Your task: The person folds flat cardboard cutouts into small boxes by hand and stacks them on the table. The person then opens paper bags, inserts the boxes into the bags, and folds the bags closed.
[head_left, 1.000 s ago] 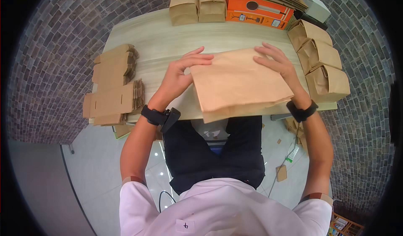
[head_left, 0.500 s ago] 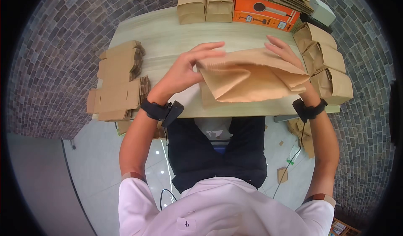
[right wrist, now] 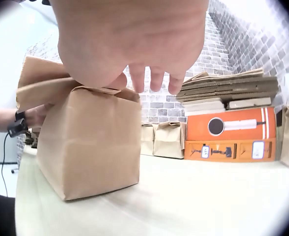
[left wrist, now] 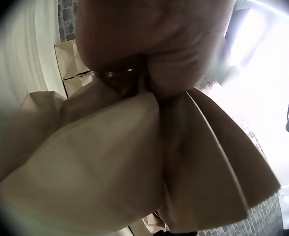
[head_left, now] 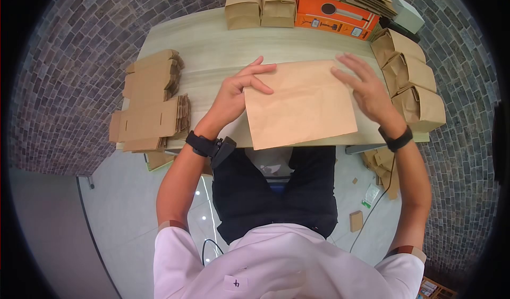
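A brown paper bag (head_left: 303,105) shows its broad, flat upper flap in the head view. The right wrist view has the bag (right wrist: 95,142) upright on the table, its top folded over toward the body. At its left corner my left hand (head_left: 232,94) pinches the paper, fingers over the flap; in the left wrist view the hand (left wrist: 154,44) grips the bag's gathered top (left wrist: 95,167). My right hand (head_left: 372,97) is at the upper right edge, fingers extended. In the right wrist view the hand (right wrist: 129,44) touches the folded top, with several fingers straight beyond it.
Flattened cardboard pieces (head_left: 149,115) lie stacked at the table's left. Two paper bags (head_left: 243,6) and an orange box (head_left: 334,14) under cardboard sheets stand at the back. More folded bags (head_left: 419,105) line the right edge. Paper scraps and a small box (head_left: 356,221) are on the floor.
The bag's mouth, gaping toward me half a second ago, now lies hidden under a flat flap. My left fingers have come down onto the paper, and my right hand has moved slightly.
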The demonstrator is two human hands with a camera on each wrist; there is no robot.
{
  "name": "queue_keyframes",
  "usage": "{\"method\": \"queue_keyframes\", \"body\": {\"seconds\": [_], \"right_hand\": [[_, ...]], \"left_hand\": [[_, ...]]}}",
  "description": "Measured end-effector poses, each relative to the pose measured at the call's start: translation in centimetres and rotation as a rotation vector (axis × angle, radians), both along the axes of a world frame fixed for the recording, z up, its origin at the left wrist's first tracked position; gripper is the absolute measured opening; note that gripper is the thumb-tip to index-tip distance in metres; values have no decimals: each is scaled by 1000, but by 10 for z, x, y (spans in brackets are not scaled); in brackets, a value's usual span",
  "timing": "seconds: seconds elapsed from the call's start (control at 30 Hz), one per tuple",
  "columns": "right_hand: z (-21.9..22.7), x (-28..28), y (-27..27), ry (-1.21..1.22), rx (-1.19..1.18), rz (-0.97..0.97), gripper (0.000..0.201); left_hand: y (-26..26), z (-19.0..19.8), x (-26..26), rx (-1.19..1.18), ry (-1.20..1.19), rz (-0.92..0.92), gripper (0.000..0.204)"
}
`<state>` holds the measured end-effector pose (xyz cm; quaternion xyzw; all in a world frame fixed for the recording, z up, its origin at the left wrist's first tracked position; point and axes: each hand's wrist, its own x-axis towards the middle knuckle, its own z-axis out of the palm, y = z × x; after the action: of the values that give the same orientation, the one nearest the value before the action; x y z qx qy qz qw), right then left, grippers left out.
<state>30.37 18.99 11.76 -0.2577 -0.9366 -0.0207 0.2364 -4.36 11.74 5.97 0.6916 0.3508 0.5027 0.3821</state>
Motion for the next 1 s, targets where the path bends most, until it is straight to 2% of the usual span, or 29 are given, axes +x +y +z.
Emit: {"method": "queue_keyframes", "body": {"seconds": [0.13,0.2,0.23,0.3,0.37,0.43,0.47,0.53,0.57,0.6,0.67,0.77,0.9,0.97,1.0], "right_hand": [[41,3,15,-6,-48,61,53],[54,-28,-1,-83,-107,139,67],[49,-41,-7,-79,-108,127,67],[26,-60,-16,-326,-104,85,93],[8,-65,-19,-355,-44,69,97],[-1,-69,-21,-377,19,36,106],[-3,-70,-23,-379,10,49,106],[-5,-71,-28,-348,59,6,108],[-4,-70,-28,-359,64,24,108],[-2,-70,-27,-352,36,32,110],[3,-67,-23,-351,15,52,111],[3,-54,-19,-330,-21,43,111],[-6,-47,-20,-279,-48,72,111],[-5,-47,-20,-267,-44,85,111],[-4,-45,-18,-258,-64,102,112]], "left_hand": [[-1,2,2,-18,-1,-23,10],[-3,4,3,-26,14,-38,10],[-3,6,3,-32,26,-44,11],[-1,10,-11,-106,-13,-103,16],[-5,19,-29,-189,-55,-136,24],[-14,49,-43,-126,29,-97,53],[-19,62,-38,-136,26,-86,53],[-25,85,-9,-42,461,130,80],[-30,88,10,95,708,175,94],[-25,80,23,91,698,193,94],[-12,57,37,264,1041,154,104],[-6,43,30,274,1118,221,109],[-13,38,16,245,1072,248,113],[-12,32,-4,50,636,156,104],[-13,31,-17,50,639,167,104]]}}
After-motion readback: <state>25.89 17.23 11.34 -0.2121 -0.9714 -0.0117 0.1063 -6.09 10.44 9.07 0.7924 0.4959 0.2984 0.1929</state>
